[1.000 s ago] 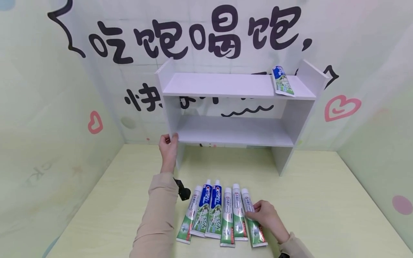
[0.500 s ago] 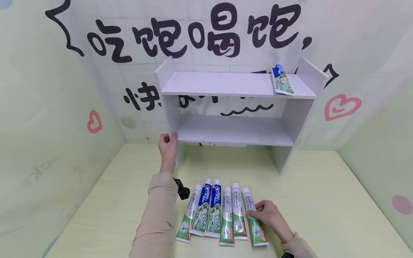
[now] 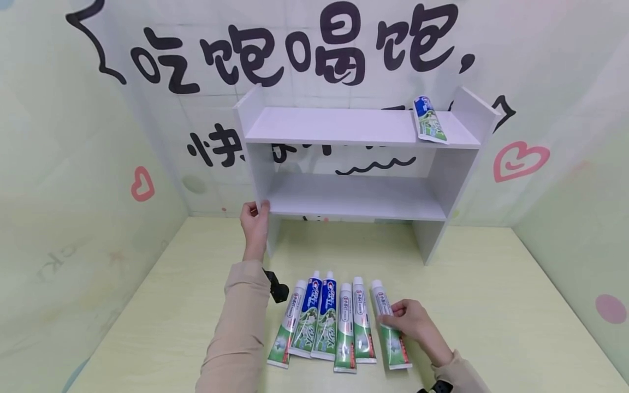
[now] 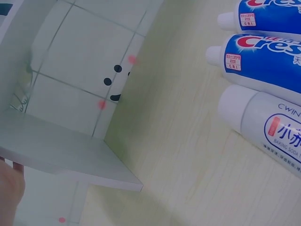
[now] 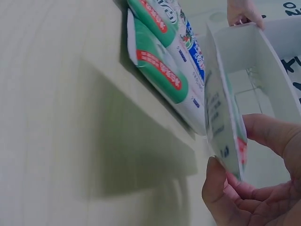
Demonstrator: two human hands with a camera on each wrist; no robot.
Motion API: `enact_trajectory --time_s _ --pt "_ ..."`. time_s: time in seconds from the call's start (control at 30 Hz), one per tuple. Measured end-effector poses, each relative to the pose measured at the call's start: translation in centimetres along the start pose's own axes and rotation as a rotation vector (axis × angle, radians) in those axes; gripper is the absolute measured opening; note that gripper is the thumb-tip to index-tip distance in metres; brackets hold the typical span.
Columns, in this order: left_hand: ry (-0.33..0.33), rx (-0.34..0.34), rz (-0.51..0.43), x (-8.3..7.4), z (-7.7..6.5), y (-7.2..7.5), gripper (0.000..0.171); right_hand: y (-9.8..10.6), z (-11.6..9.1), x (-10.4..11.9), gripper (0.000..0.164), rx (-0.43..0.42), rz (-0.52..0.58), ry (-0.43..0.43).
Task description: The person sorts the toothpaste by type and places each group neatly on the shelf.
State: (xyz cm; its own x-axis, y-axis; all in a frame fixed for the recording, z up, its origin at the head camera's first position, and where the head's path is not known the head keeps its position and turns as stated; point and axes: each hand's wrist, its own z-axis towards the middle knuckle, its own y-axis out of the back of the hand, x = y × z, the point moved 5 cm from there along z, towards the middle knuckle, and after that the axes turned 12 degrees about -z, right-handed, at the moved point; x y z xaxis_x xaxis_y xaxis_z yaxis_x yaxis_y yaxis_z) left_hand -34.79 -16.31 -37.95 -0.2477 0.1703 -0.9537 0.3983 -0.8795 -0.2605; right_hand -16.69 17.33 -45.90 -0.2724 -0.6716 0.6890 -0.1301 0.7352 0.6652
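My right hand pinches a white-and-green toothpaste tube between thumb and fingers, at the right end of a row of tubes. In the right wrist view this toothpaste tube is tilted on edge above the tabletop, with a shadow below it. My left hand grips the left side panel of a white two-tier shelf, thumb at its front edge. In the row lie two blue-and-green Crest tubes and several white-and-green tubes, caps toward the shelf. Another Crest tube lies on the top board's right side.
The shelf stands on a pale wood table against a back wall with large black lettering. Side walls close in the table left and right. A black wrist device shows by the left sleeve.
My right hand has drawn the pinched toothpaste tube a little to the right, widening the gap to its neighbour. The left hand keeps its grip on the shelf. The head view has tilted slightly.
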Motion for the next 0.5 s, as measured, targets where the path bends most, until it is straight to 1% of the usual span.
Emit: enact_trajectory --time_s 0.33,0.5 --pt "-0.001 -0.007 0.004 0.1 0.1 -0.1 0.022 1.9 0.1 1.3 0.040 -0.009 0.016 0.040" --pt "0.005 0.000 0.003 0.1 0.0 0.0 0.021 2.9 0.1 2.0 0.041 -0.015 0.023 0.053"
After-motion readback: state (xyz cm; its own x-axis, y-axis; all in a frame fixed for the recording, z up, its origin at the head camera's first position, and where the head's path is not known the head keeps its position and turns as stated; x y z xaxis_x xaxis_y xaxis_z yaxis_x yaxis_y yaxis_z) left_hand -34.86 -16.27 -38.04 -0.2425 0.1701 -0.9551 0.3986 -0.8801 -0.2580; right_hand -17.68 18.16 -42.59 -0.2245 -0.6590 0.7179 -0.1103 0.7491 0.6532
